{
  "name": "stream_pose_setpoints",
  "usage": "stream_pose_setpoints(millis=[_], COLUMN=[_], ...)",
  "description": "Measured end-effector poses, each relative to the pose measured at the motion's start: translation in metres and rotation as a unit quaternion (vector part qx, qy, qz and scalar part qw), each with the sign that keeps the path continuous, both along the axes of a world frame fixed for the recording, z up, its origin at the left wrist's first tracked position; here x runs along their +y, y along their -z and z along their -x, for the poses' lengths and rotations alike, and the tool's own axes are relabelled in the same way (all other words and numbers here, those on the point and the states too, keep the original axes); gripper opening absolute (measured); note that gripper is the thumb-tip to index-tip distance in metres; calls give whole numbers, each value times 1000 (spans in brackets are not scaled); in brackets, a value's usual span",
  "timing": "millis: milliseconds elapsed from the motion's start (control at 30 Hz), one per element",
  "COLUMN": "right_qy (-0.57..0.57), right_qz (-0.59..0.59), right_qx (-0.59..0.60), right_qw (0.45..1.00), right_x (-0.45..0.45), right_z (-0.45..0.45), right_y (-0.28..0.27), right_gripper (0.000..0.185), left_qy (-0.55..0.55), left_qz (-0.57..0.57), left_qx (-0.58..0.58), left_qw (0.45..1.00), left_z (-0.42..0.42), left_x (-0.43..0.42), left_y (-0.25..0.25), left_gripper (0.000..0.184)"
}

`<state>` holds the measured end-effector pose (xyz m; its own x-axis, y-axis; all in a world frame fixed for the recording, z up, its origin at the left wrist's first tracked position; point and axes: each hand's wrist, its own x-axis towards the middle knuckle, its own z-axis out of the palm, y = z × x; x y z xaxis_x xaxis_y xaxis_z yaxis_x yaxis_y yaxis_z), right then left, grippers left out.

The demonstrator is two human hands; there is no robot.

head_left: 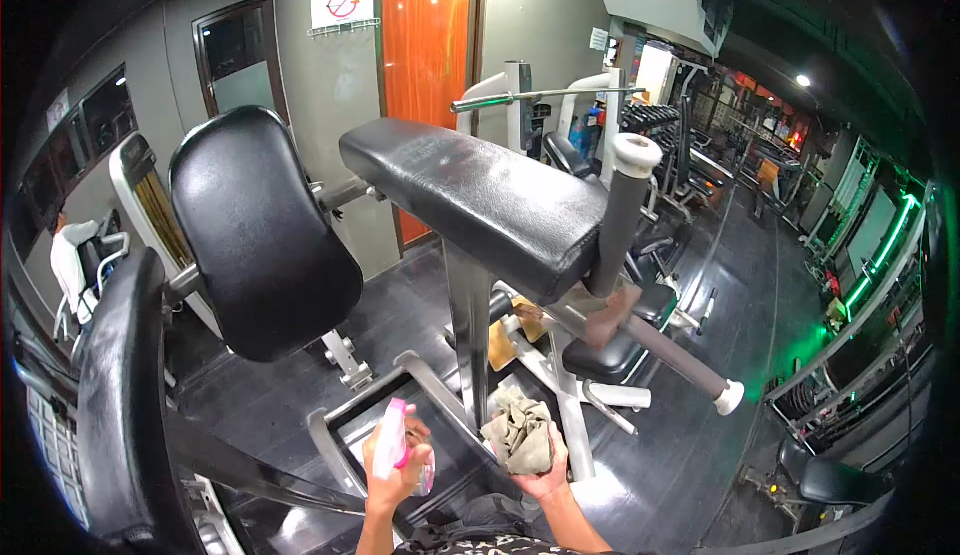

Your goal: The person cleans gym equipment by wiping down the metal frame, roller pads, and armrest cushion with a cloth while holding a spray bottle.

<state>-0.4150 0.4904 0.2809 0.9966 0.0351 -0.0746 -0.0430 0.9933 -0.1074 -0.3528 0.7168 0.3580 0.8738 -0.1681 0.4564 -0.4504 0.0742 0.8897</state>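
My left hand (382, 475) is closed round a spray bottle (396, 430) with a pink and white head; part of the bottle is hidden by the fingers. My right hand (546, 479) grips a crumpled grey-beige cloth (520, 433) from below and the side. Both hands are low in front of me, apart from each other. Above them stands a gym bench station with a long black padded arm rest (475, 195) and a black back pad (255, 235). Neither the bottle nor the cloth touches the pads.
A grey-brown handle with a white end (628, 215) juts up beside the arm rest, and a second grip (685, 365) points down right. A metal base frame (430, 390) lies near my feet. More machines and a dumbbell rack (655, 118) stand behind.
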Motion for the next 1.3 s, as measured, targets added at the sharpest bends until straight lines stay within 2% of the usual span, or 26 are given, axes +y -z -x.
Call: stream_pose_setpoints(millis=[67, 133, 167, 333, 400, 467, 567, 600, 800, 867, 900, 967, 1067, 1200, 1267, 1300], right_qy=[10, 55, 68, 76, 75, 59, 47, 50, 47, 65, 79, 101, 138, 188, 192, 201], right_qz=[0, 25, 51, 79, 84, 97, 126, 140, 202, 199, 201, 199, 152, 141, 100, 96], right_qx=[-15, -4, 16, 9, 4, -10, -8, 8, 5, 12, 6, 1, 5, 36, 51, 46], right_qw=[1000, 998, 996, 994, 994, 994, 991, 989, 978, 978, 976, 975, 979, 971, 975, 974], right_x=[5, 6, 8, 2, 0, -1, -2, -1, 11, 20, 24, 33, 49, 67, 74, 78], right_z=[-6, -14, -19, -57, -76, -94, -113, -118, -134, -141, -144, -152, -159, -167, -164, -162], right_y=[2, 9, 4, -7, -14, -24, -29, -29, -37, -35, -33, -32, -29, -21, -14, -14], right_gripper=[60, 58, 56, 53, 53, 54, 54, 54, 57, 57, 57, 56, 55, 53, 52, 50], left_qy=[2, 24, 19, 14, 5, -7, -38, -68, -85, -107, -101, -175, -110, -103, -32, -10], left_qz=[-20, 27, 15, 9, 20, -8, 48, 42, 104, 130, 133, 46, 53, 37, 84, 86], left_qx=[-12, 18, 5, 6, -41, -60, -54, -58, -32, -39, -41, -121, -41, -90, 8, 7], left_qw=[1000, 999, 1000, 1000, 999, 998, 997, 995, 990, 985, 985, 976, 992, 990, 996, 996], left_z=[-18, -33, -41, -78, -98, -116, -150, -166, -233, -248, -255, -268, -270, -278, -267, -264], left_x=[0, -3, -3, -2, -1, 0, -3, -2, 3, 3, 3, 6, 13, 24, 29, 31], left_y=[-10, -16, -17, -37, -43, -56, -62, -59, -80, -84, -85, -86, -87, -70, -75, -75], left_gripper=[52, 48, 41, 37, 36, 40, 53, 53, 54, 34, 34, 38, 35, 26, 19, 15])
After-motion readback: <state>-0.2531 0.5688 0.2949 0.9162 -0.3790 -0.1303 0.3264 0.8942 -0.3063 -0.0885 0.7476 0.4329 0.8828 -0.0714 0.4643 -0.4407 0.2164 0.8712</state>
